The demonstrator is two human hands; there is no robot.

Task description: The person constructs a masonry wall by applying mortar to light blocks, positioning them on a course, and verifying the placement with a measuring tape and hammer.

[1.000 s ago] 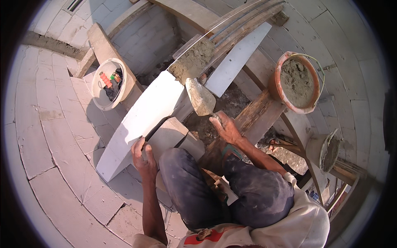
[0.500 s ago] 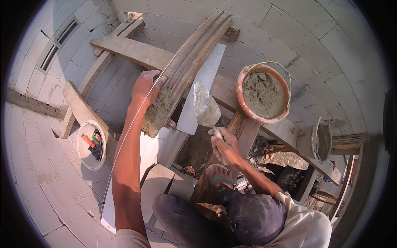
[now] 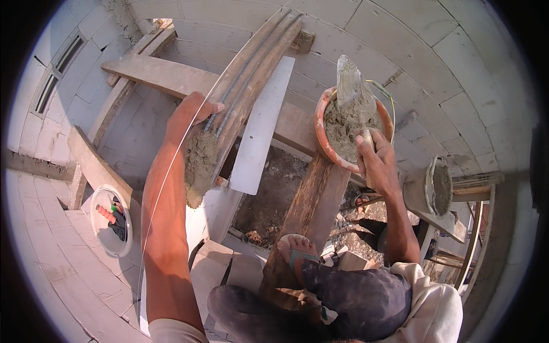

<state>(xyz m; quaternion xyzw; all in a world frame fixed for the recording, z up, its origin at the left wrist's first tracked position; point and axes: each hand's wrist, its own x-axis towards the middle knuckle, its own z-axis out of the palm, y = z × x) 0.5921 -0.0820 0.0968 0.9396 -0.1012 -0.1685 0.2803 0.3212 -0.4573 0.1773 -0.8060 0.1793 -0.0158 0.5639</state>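
Grey mortar (image 3: 200, 163) lies near the left hand (image 3: 191, 110), whose grip is unclear; the right hand (image 3: 376, 159) clasps a trowel (image 3: 350, 83).

Your fisheye camera sits on your head, looking steeply down past your knees (image 3: 360, 294) at the bottom of the frame toward the block wall (image 3: 394, 46) along the top. It is near: your left hand (image 3: 193, 108) shows left of upper centre, your right hand (image 3: 377, 163) right of centre, and straight edges bend toward the dark rim.
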